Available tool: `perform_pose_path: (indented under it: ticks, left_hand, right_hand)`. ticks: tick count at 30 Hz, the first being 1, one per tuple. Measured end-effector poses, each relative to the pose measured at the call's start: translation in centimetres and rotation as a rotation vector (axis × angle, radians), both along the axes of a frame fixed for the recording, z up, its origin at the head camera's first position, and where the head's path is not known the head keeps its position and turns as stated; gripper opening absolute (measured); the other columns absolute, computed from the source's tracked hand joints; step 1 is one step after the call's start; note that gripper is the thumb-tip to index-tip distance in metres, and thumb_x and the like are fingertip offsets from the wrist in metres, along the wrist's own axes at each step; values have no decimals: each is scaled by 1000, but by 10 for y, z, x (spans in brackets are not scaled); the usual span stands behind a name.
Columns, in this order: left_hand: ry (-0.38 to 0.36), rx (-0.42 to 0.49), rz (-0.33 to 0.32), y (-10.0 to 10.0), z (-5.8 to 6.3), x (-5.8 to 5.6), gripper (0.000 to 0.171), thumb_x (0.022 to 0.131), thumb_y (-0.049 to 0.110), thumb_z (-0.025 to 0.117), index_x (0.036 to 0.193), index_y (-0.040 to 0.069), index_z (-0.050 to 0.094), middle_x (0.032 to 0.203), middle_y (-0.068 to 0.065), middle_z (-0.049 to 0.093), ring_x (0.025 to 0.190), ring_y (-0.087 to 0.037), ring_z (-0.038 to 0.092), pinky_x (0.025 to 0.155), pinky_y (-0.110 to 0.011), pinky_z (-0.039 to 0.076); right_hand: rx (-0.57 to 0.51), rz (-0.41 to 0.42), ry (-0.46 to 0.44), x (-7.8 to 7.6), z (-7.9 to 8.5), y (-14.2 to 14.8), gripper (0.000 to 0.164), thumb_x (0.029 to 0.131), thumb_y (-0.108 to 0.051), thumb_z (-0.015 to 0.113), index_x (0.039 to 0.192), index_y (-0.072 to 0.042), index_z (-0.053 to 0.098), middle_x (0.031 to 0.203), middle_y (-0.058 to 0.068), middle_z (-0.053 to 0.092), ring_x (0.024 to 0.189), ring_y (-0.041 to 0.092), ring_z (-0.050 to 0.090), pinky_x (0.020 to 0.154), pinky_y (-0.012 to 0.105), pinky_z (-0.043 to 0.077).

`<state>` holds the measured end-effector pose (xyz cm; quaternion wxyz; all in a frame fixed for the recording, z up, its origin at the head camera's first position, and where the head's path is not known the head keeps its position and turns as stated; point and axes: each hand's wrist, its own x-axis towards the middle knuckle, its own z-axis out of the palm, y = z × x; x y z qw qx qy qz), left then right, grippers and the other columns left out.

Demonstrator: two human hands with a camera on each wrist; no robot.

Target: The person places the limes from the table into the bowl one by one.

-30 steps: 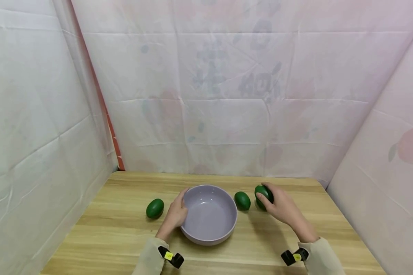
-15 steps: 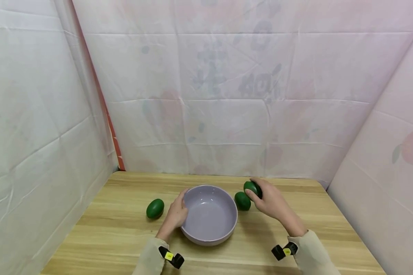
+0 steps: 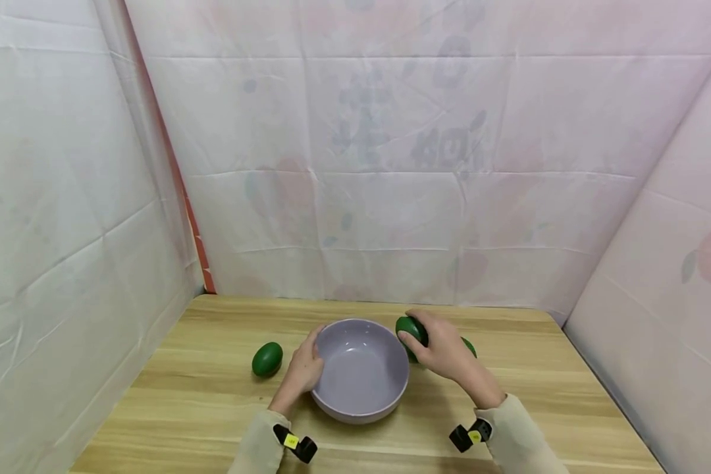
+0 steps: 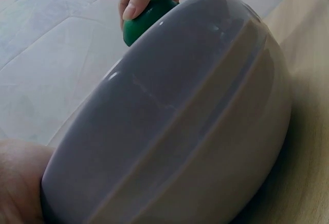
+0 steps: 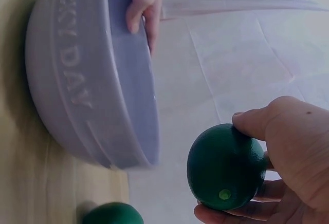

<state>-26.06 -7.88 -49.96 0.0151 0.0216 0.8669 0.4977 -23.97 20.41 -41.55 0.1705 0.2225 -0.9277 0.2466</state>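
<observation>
A pale purple bowl (image 3: 360, 372) stands on the table. My left hand (image 3: 304, 368) grips its left rim; part of that hand (image 4: 20, 183) shows at the edge of the left wrist view. My right hand (image 3: 444, 349) holds a dark green oval fruit (image 5: 226, 167), like an avocado or a lime, between thumb and fingers. This fruit (image 3: 411, 330) is raised just beyond the bowl's right rim. Below it a second green fruit (image 5: 113, 214) lies on the table, mostly hidden in the head view. Another green fruit (image 3: 469, 346) peeks out behind the right hand.
One more green fruit (image 3: 267, 359) lies on the wooden table (image 3: 178, 408), left of the left hand. White printed cloth (image 3: 391, 210) hangs behind the table and along both sides. Raised lettering runs round the bowl's outer wall in the right wrist view.
The right hand has moved left with the green fruit, passing over the fruit beside the bowl. A fruit behind that hand has come into sight. The left hand and bowl have stayed put.
</observation>
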Motion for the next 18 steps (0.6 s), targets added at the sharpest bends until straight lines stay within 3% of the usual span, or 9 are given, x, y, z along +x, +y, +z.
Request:
perform_pose_path:
  ticks: [3, 10, 18]
  left_hand:
    - [6, -9, 3, 0, 0, -1, 54, 104, 3, 32, 156, 15, 39, 156, -22, 47, 141, -46, 47, 114, -62, 41]
    - [13, -20, 1, -2, -1, -2, 53, 105, 3, 32, 156, 17, 39, 156, -21, 47, 141, -45, 48, 113, -62, 42]
    - [30, -4, -10, 0, -2, 0, 55, 102, 0, 33, 155, 13, 41, 155, -22, 48, 139, -46, 49, 112, -62, 43]
  right_hand:
    - [-2, 15, 4, 1, -4, -7, 44, 94, -26, 72, 130, -1, 64, 113, 15, 72, 83, 15, 64, 64, 25, 48]
    - [12, 39, -35, 4, -12, -26, 46, 95, -29, 71, 132, -4, 63, 120, 12, 72, 100, 21, 69, 78, 35, 56]
    - [39, 40, -134, 9, -18, -43, 47, 97, -33, 69, 134, -5, 62, 116, 11, 69, 90, 16, 63, 67, 28, 48]
